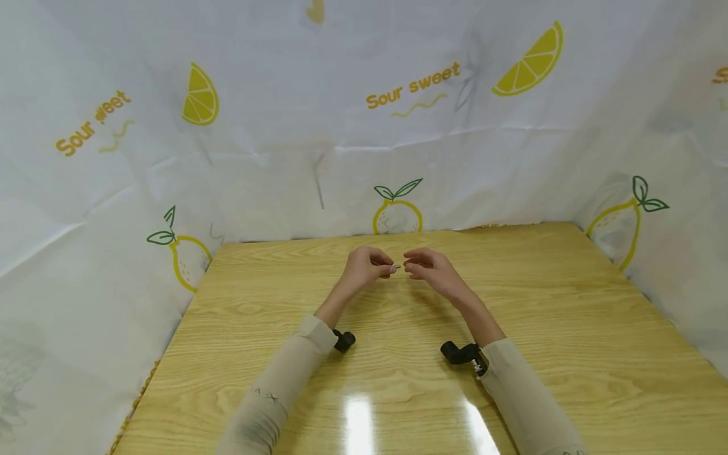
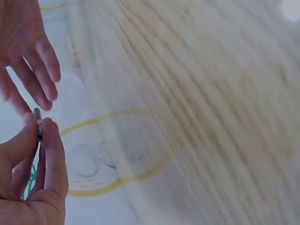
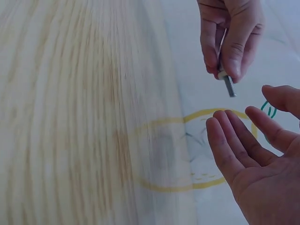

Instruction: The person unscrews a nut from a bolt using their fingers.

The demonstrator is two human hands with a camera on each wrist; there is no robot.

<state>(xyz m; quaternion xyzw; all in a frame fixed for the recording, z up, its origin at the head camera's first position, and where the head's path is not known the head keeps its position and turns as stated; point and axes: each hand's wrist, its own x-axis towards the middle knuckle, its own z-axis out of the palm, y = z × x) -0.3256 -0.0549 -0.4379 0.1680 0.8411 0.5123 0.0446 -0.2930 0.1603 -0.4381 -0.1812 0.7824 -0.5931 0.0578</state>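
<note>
Between thumb and fingers, my left hand [image 1: 364, 266] pinches a small metal bolt [image 3: 229, 86] above the far part of the wooden table [image 1: 398, 366]. Its threaded end sticks out past the fingertips in the right wrist view, with a pale ring by the fingers; the rest is hidden in the grip. In the left wrist view the bolt [image 2: 38, 122] points up toward the other hand. My right hand [image 1: 435, 272] is just to the right of the bolt, with fingers extended and apart, holding nothing.
A white cloth [image 1: 273, 177] printed with lemons and "Sour sweet" hangs behind the table and along both sides. Black wrist camera mounts [image 1: 458, 352] sit at both cuffs, low over the wood. Bright light reflections lie on the near tabletop.
</note>
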